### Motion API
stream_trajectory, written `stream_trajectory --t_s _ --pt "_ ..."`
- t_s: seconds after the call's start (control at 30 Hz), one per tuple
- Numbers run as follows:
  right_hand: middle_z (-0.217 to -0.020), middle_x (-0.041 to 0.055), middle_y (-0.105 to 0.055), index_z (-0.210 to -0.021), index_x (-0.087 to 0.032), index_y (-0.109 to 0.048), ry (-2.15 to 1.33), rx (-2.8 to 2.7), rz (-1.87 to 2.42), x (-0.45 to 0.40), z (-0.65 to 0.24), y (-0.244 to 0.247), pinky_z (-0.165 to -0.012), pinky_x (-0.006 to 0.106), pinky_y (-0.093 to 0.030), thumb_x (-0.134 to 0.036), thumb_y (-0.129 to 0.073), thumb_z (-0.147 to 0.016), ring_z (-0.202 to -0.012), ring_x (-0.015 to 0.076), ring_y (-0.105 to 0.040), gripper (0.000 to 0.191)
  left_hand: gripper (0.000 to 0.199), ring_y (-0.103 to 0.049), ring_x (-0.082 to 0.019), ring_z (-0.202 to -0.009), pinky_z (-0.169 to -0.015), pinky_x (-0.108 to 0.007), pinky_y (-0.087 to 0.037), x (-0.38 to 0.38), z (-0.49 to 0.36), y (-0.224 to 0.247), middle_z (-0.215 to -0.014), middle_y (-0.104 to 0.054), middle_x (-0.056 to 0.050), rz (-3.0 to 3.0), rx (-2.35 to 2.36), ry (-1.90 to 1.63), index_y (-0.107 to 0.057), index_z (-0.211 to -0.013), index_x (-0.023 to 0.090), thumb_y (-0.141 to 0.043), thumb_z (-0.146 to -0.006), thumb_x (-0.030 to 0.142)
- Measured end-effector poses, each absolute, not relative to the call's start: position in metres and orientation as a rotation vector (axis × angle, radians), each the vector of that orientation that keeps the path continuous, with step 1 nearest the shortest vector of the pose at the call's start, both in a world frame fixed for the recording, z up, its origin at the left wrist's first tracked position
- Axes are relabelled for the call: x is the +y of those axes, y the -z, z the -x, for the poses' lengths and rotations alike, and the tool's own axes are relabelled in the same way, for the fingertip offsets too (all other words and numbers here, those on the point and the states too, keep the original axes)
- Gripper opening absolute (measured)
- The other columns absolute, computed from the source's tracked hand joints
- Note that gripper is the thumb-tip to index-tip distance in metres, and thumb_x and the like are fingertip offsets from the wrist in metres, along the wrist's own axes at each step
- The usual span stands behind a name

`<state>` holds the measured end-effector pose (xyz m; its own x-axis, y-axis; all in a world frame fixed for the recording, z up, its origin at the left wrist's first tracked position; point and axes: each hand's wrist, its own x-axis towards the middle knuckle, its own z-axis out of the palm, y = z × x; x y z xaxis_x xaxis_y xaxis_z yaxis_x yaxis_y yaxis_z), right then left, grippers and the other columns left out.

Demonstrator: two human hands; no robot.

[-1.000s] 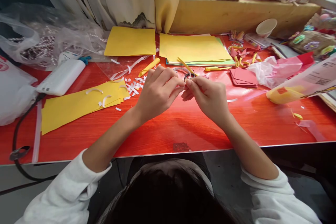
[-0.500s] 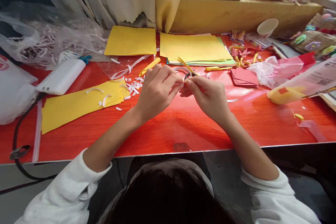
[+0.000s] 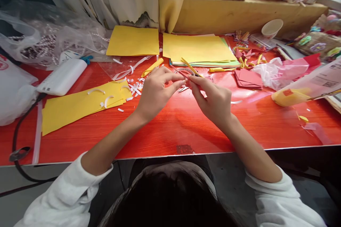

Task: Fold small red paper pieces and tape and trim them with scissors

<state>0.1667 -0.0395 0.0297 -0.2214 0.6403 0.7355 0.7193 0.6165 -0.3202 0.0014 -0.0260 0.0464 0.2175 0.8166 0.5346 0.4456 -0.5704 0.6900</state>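
Note:
My left hand is closed in a pinch at the middle of the red table, on a thin red strip that slants up between the hands. Facing it, my right hand pinches the same strip near its lower end, fingertips almost touching the left ones. Just beyond the fingers lie a curled white strip and a rolled yellow paper stick. A pair of scissors rests under the hands, mostly hidden by the fingers. White paper scraps are scattered beside my left hand.
Yellow paper sheets and a larger paper stack lie at the back. Cut yellow strips and a white bottle are on the left. Red paper squares, crumpled plastic and a clear cylinder occupy the right.
My fingertips have parted slightly, and a thin red strip now shows between them. The right hand has turned a little, uncovering part of the scissors below.

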Motion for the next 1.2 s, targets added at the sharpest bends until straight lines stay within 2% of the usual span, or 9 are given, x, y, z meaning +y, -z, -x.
stream_trajectory --t_s 0.17,0.37,0.77,0.87,1.07,1.2 --pt "-0.084 0.0049 -0.072 -0.105 -0.020 -0.065 0.406 -2.023 1.079 -0.033 -0.170 -0.020 -0.058 0.025 -0.049 -0.022 -0.044 -0.091 -0.066 0.0144 -0.065 0.024 0.011 -0.055 -0.014 -0.077 -0.072 -0.029 -0.044 -0.026 -0.003 -0.045 -0.078 -0.061 -0.001 -1.907 1.160 -1.245 -0.071 -0.084 0.022 -0.063 -0.078 0.026" --pt "-0.075 0.0032 -0.072 -0.107 -0.013 -0.062 0.726 -2.100 0.979 -0.031 -0.169 -0.020 -0.053 0.022 -0.044 -0.015 -0.045 -0.090 -0.056 0.0103 -0.061 0.024 0.011 -0.057 -0.013 -0.076 -0.073 -0.027 -0.045 -0.024 -0.003 -0.043 -0.078 -0.062 -0.001 -1.799 1.144 -1.248 -0.072 -0.079 0.021 -0.062 -0.078 0.025" --pt "-0.071 0.0033 -0.071 -0.102 -0.015 -0.065 0.666 -2.043 0.925 -0.031 -0.168 -0.020 -0.047 0.024 -0.043 -0.015 -0.048 -0.089 -0.052 0.0109 -0.060 0.021 0.010 -0.057 -0.012 -0.076 -0.071 -0.027 -0.045 -0.024 -0.002 -0.043 -0.078 -0.062 0.000 -1.854 1.149 -1.260 -0.070 -0.077 0.021 -0.061 -0.079 0.022" --pt "-0.069 0.0028 -0.071 -0.098 -0.015 -0.065 0.564 -2.004 0.921 -0.033 -0.165 -0.020 -0.046 0.023 -0.044 -0.014 -0.050 -0.087 -0.050 0.0111 -0.061 0.018 0.010 -0.057 -0.013 -0.076 -0.070 -0.028 -0.045 -0.024 -0.002 -0.043 -0.078 -0.062 -0.001 -1.926 1.157 -1.261 -0.069 -0.078 0.020 -0.060 -0.080 0.024" --pt "-0.074 0.0020 -0.071 -0.091 -0.017 -0.062 -0.211 -1.828 0.981 -0.040 -0.162 -0.028 -0.060 0.022 -0.056 -0.019 -0.049 -0.089 -0.067 0.0130 -0.069 0.013 0.008 -0.056 -0.017 -0.088 -0.083 -0.035 -0.043 -0.028 -0.004 -0.041 -0.083 -0.060 -0.002 -2.344 1.256 -1.386 -0.064 -0.082 0.020 -0.058 -0.084 0.025" --pt "-0.076 0.0020 -0.071 -0.089 -0.018 -0.062 -0.444 -1.734 1.013 -0.041 -0.163 -0.031 -0.065 0.026 -0.058 -0.025 -0.050 -0.089 -0.069 0.0138 -0.069 0.014 0.014 -0.056 -0.019 -0.091 -0.082 -0.037 -0.044 -0.027 -0.003 -0.037 -0.090 -0.058 -0.003 -2.489 1.266 -1.436 -0.061 -0.095 0.021 -0.053 -0.087 0.029"
